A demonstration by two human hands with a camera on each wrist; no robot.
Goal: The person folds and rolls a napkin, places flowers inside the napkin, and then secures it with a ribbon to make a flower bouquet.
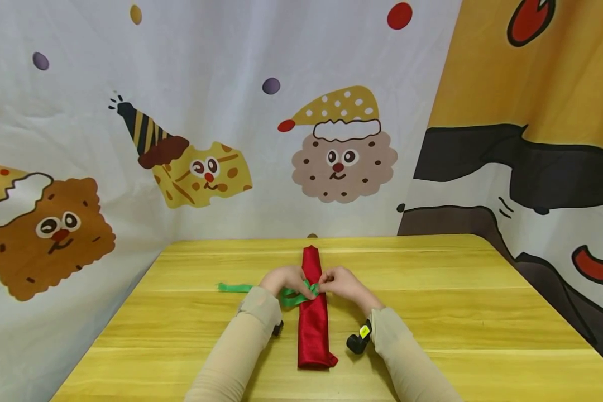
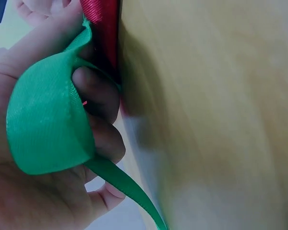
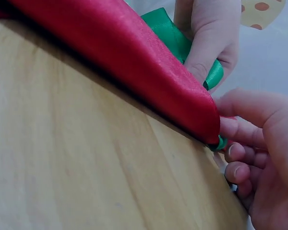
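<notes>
A roll of shiny red satin cloth (image 1: 314,329) lies lengthwise in front of me on the table, a green ribbon (image 1: 293,301) around its middle. At the roll's left side my left hand (image 1: 285,278) holds the ribbon with curled fingers; in the left wrist view a wide ribbon loop (image 2: 48,115) bulges over the palm. From the right, my right hand (image 1: 345,285) pinches the ribbon on top of the roll. A bit of green (image 3: 222,143) shows by its fingertips in the right wrist view; the exact grip is partly hidden.
One ribbon tail (image 1: 235,288) stretches left across the wooden table (image 1: 457,312). A small corner of red cloth (image 1: 333,360) sticks out at the roll's near end. Behind the table hangs a white curtain (image 1: 221,50) with cartoon biscuits and cheese.
</notes>
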